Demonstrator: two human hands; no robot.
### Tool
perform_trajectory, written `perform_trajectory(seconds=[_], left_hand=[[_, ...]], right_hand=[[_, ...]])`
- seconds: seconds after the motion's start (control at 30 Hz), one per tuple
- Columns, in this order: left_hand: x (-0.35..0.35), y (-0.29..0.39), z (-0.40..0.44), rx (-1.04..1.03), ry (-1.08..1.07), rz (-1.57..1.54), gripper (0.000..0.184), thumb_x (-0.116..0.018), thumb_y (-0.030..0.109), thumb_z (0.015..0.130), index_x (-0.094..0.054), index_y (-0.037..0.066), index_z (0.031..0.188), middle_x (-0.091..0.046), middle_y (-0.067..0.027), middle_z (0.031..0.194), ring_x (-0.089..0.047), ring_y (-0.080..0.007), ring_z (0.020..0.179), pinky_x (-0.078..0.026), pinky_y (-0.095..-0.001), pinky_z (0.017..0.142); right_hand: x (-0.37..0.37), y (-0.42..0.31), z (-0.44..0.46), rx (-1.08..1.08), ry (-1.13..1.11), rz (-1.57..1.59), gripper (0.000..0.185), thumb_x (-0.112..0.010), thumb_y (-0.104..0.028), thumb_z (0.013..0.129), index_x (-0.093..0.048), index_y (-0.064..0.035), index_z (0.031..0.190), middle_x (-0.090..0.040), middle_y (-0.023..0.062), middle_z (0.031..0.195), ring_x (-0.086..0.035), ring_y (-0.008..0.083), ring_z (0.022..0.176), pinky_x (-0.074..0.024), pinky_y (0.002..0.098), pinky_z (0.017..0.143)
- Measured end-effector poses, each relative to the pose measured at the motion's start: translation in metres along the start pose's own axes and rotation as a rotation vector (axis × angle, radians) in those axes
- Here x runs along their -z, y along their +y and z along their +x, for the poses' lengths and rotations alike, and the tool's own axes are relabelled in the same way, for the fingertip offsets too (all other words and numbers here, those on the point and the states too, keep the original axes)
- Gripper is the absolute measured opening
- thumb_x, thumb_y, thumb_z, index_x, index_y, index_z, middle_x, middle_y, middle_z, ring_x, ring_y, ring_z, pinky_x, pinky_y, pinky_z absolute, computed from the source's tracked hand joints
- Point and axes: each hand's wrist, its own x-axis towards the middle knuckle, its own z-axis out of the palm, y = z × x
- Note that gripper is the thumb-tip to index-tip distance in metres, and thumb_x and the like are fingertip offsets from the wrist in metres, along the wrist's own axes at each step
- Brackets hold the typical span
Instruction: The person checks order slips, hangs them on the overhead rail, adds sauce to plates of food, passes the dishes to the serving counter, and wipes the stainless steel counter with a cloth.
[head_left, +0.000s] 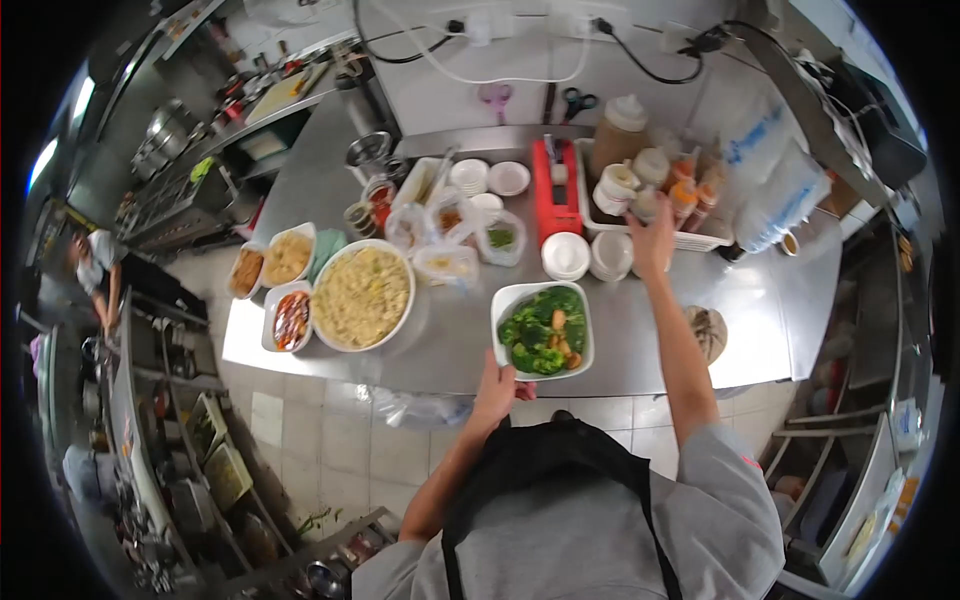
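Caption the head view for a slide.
Left hand at a white bowl of broccoli, right hand among squeeze bottles over a steel counter.

The person wore a plain grey shirt (560,545) with short, loose sleeves. The right sleeve (725,480) ended in a wide hem above the elbow, and near its outer edge sat a small pinkish-red mark (752,462), too small to make out. The left sleeve (395,572) was the same grey. Over the shirt went a black apron (550,450) of matte-looking cloth, its surface creased into soft folds. From its sides ran two narrow black straps, the left strap (452,570) and the right strap (662,540), with grey cloth between them. Forearms, left hand (493,388) and right hand (652,235) were bare.
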Motion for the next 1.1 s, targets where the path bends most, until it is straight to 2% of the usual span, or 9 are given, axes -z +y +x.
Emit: perform_trajectory(seconds=[0.07, 0.1, 0.13, 0.2, 0.4, 0.53, 0.63, 0.87, 1.1], left_hand=[[0.001, 0.003, -0.007, -0.03, 0.032, -0.008, 0.031, -0.027, 0.007, 0.089, -0.023, 0.005, 0.119, -0.056, -0.0141, 0.071, -0.056, -0.0186, 0.05, -0.049, -0.0294, 0.047], [0.004, 0.008, -0.009, -0.026, 0.003, -0.015, 0.037, -0.027, 0.007, 0.088, -0.02, 0.006, 0.124, -0.055, -0.0144, 0.07, -0.056, -0.0185, 0.05, -0.049, -0.0294, 0.047], [0.007, 0.016, -0.017, -0.021, 0.022, -0.014, 0.039, -0.027, 0.006, 0.088, -0.019, 0.007, 0.126, -0.055, -0.0146, 0.07, -0.056, -0.0184, 0.05, -0.049, -0.0294, 0.047], [0.001, 0.037, -0.027, -0.017, 0.02, -0.01, 0.044, -0.027, 0.006, 0.088, -0.016, 0.007, 0.13, -0.055, -0.0149, 0.07, -0.056, -0.0184, 0.05, -0.049, -0.0295, 0.047], [0.005, 0.063, -0.035, 0.009, 0.025, 0.048, 0.053, -0.026, 0.003, 0.086, -0.01, 0.01, 0.135, -0.054, -0.0155, 0.072, -0.055, -0.0172, 0.049, -0.049, -0.029, 0.048], [0.006, 0.067, -0.035, 0.009, 0.002, 0.084, 0.058, -0.027, 0.003, 0.085, -0.006, 0.012, 0.138, -0.054, -0.0158, 0.078, -0.054, -0.0163, 0.051, -0.05, -0.0283, 0.048], [0.005, 0.067, -0.037, 0.02, -0.011, 0.111, 0.06, -0.027, 0.002, 0.085, -0.004, 0.012, 0.139, -0.053, -0.0162, 0.08, -0.055, -0.0158, 0.051, -0.05, -0.028, 0.049], [0.001, 0.056, -0.034, -0.006, -0.092, 0.186, 0.058, -0.026, 0.002, 0.085, -0.006, 0.01, 0.138, -0.054, -0.0134, 0.074, -0.055, -0.0157, 0.051, -0.048, -0.0263, 0.048], [-0.01, 0.045, -0.025, -0.004, -0.088, 0.142, 0.053, -0.025, 0.003, 0.086, -0.01, 0.009, 0.136, -0.055, -0.0127, 0.071, -0.054, -0.016, 0.049, -0.046, -0.0261, 0.047]], right_hand=[[-0.005, 0.007, -0.001, -0.003, 0.097, 0.139, 0.06, -0.075, -0.026, 0.066, -0.049, -0.0051, 0.116, -0.055, 0.0147, 0.105, -0.053, 0.0283, 0.094, -0.0415, 0.037, 0.083], [0.018, -0.01, 0.007, -0.182, -0.056, 0.265, 0.061, -0.076, -0.026, 0.067, -0.048, -0.0025, 0.116, -0.055, 0.0145, 0.105, -0.053, 0.0256, 0.097, -0.0422, 0.0335, 0.083], [0.016, -0.004, 0.012, 0.024, 0.147, 0.291, 0.06, -0.076, -0.021, 0.068, -0.047, 0.0001, 0.116, -0.054, 0.0147, 0.104, -0.054, 0.0234, 0.095, -0.0422, 0.031, 0.082], [0.035, -0.019, 0.027, 0.055, 0.247, 0.574, 0.06, -0.076, -0.012, 0.068, -0.044, 0.0034, 0.117, -0.05, 0.0153, 0.113, -0.052, 0.0227, 0.098, -0.0421, 0.0334, 0.085], [0.112, -0.051, 0.029, -0.052, -0.327, 0.904, 0.062, -0.073, -0.009, 0.069, -0.042, 0.0012, 0.122, -0.05, 0.011, 0.115, -0.051, 0.0188, 0.1, -0.0423, 0.0311, 0.085], [0.154, -0.066, 0.018, 0.248, -1.085, 0.436, 0.066, -0.073, -0.013, 0.066, -0.043, -0.0111, 0.125, -0.054, 0.0046, 0.112, -0.055, 0.0171, 0.095, -0.0437, 0.0305, 0.08], [0.16, -0.083, 0.009, 0.463, -1.328, 0.385, 0.062, -0.071, -0.016, 0.066, -0.047, -0.0177, 0.123, -0.057, 0.0073, 0.103, -0.057, 0.0237, 0.09, -0.0455, 0.0336, 0.076], [0.168, -0.1, 0.014, 0.757, -1.183, -0.203, 0.042, -0.067, -0.015, 0.067, -0.056, -0.0194, 0.107, -0.056, 0.0068, 0.082, -0.058, 0.0256, 0.075, -0.0438, 0.0382, 0.065], [0.164, -0.114, -0.002, 0.842, -1.113, -0.053, 0.044, -0.066, -0.014, 0.066, -0.056, -0.0187, 0.108, -0.055, 0.0064, 0.082, -0.057, 0.0245, 0.073, -0.0425, 0.036, 0.066]])
